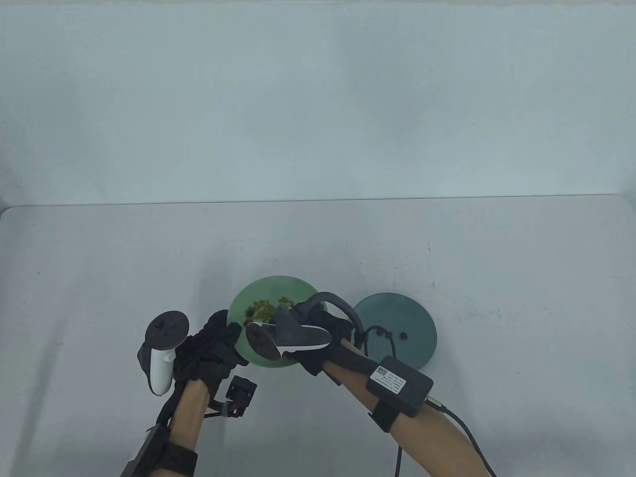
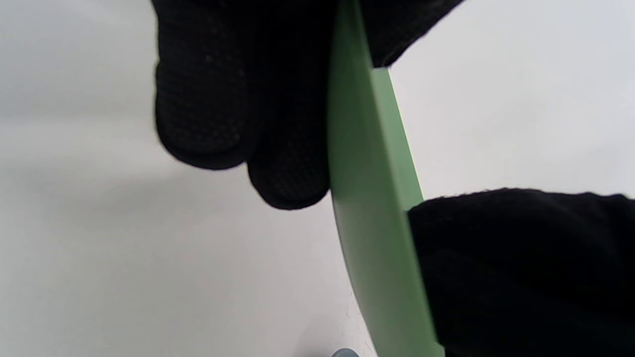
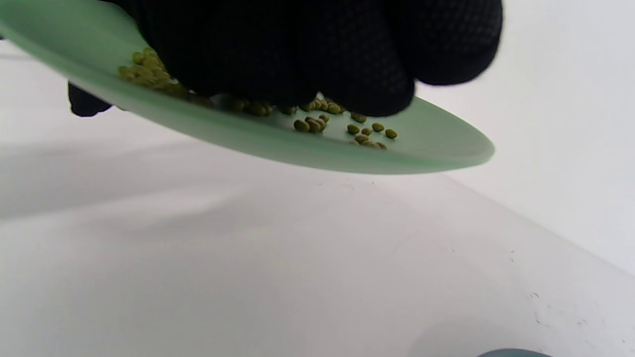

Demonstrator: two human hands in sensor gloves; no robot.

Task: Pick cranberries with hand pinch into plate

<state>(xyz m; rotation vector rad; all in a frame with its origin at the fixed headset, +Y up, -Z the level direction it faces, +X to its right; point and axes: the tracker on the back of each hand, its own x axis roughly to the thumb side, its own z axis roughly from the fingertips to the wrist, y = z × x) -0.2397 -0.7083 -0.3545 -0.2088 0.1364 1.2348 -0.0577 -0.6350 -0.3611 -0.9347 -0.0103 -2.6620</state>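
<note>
My left hand (image 1: 218,338) grips the near left rim of a light green plate (image 1: 278,290) and holds it lifted and tilted above the table. In the left wrist view the fingers (image 2: 238,109) lie under the rim (image 2: 369,198) and the thumb (image 2: 521,267) on top. Small olive-brown cranberries (image 1: 263,308) lie in a pile on it. My right hand (image 1: 293,320) reaches over the plate. In the right wrist view its bunched fingertips (image 3: 347,74) touch the pile (image 3: 367,130). Whether pieces sit between them is hidden.
A dark teal plate (image 1: 397,318) lies on the table to the right of the green one, with two dark pieces (image 1: 403,336) on it. My right forearm, a black box and its cable cross its near edge. The white table ends at a back wall.
</note>
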